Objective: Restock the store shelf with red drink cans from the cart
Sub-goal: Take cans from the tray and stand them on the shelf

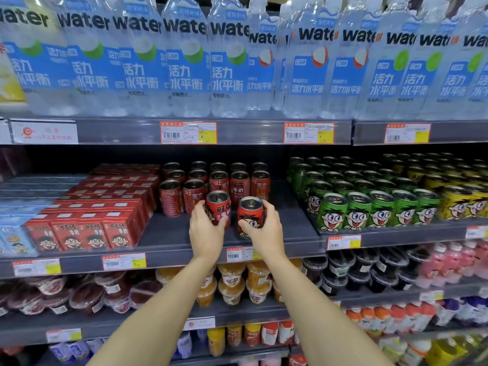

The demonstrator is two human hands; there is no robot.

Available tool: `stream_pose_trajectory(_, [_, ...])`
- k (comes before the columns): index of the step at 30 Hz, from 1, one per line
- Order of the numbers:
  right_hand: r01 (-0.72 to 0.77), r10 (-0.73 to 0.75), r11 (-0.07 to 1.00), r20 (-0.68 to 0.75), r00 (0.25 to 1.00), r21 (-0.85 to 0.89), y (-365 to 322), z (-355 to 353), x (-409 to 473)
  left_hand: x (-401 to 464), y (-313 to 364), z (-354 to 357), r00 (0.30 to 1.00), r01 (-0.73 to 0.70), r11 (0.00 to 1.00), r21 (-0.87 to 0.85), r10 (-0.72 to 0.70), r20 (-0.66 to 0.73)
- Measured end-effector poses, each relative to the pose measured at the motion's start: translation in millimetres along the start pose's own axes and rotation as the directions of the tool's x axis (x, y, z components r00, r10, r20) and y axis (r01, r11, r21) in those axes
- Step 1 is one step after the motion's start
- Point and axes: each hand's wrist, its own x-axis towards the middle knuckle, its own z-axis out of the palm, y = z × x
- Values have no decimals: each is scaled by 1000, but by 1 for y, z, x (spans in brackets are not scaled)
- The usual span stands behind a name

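My left hand (204,232) grips one red drink can (219,207) standing upright on the dark middle shelf (169,233). My right hand (265,232) holds a second red can (250,213) just to its right, tilted slightly, its base low over the shelf. Both cans sit in front of the rows of red cans (216,180) that fill the back of this shelf section. The cart is not in view.
Red drink cartons (92,220) stand to the left, green cans (369,202) and yellow cans (462,202) to the right. Bare shelf lies in front of the red cans. Water bottles (184,62) line the shelf above; fruit cups (232,283) sit below.
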Motion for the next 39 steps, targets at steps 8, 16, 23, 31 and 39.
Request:
stream_pose_trajectory(8, [6,-6,1000,1,1000,-12,1,-1,2,27,13,20,998,70,979,192,-68,-18])
stream_pose_trajectory(16, [23,-23,1000,3,1000,-11,6,1,4,43,20,29,994,110,953,284,-112,-9])
stream_pose_trajectory(23, [40,-40,999,-9,999,-25,8,2,2,47,23,26,994,96,910,403,-108,5])
stream_pose_trajectory(31, [23,-24,1000,-6,1000,-19,5,3,1,59,26,27,991,91,899,428,-123,48])
stream_pose_trajectory(39, [-6,6,1000,12,1000,13,7,1,5,58,20,26,992,83,933,350,-110,59])
